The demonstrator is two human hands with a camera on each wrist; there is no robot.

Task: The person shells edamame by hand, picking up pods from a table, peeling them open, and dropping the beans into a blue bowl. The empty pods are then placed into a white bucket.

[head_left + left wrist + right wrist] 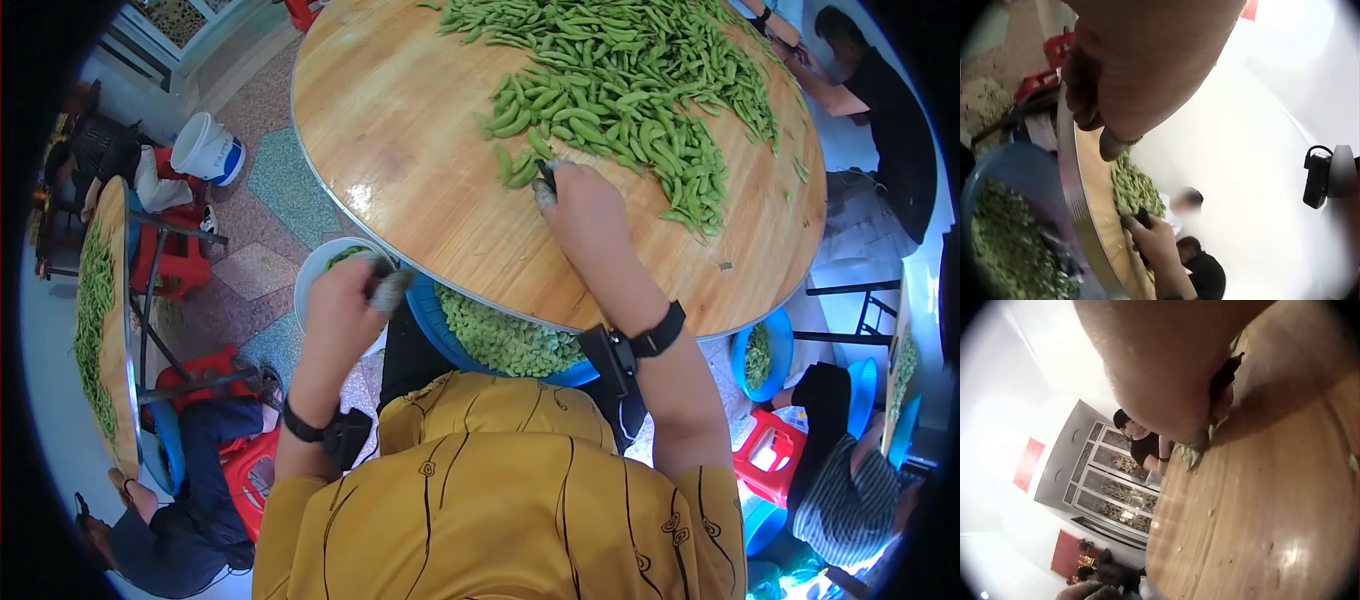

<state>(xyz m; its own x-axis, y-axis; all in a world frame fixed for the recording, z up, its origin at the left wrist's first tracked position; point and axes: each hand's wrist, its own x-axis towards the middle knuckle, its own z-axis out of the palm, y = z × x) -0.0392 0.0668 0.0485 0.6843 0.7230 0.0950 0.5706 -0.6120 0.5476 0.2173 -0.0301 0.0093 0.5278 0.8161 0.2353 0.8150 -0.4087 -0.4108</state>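
My right hand [590, 210] is over the round wooden table [420, 130], at the near edge of a pile of green soybean pods [640, 110]. It grips a small black tool [545, 176] with a pointed dark end [1234, 365]; the rest is hidden in the palm. A few pods [517, 168] lie right by its fingertips. My left hand [342, 305] is above a white bucket [308, 268] beside the table, fingers loosely curled. In the left wrist view its thumb [1110, 145] is apart from the fingers, with nothing visible between them. Grey covers wrap both thumbs.
A blue basin [430, 310] of shelled beans [510, 335] sits under the table edge at my lap. Another white bucket [208, 148] stands on the floor at left. People sit around at other tables, on red stools [772, 455]. A second blue basin [740, 350] is at right.
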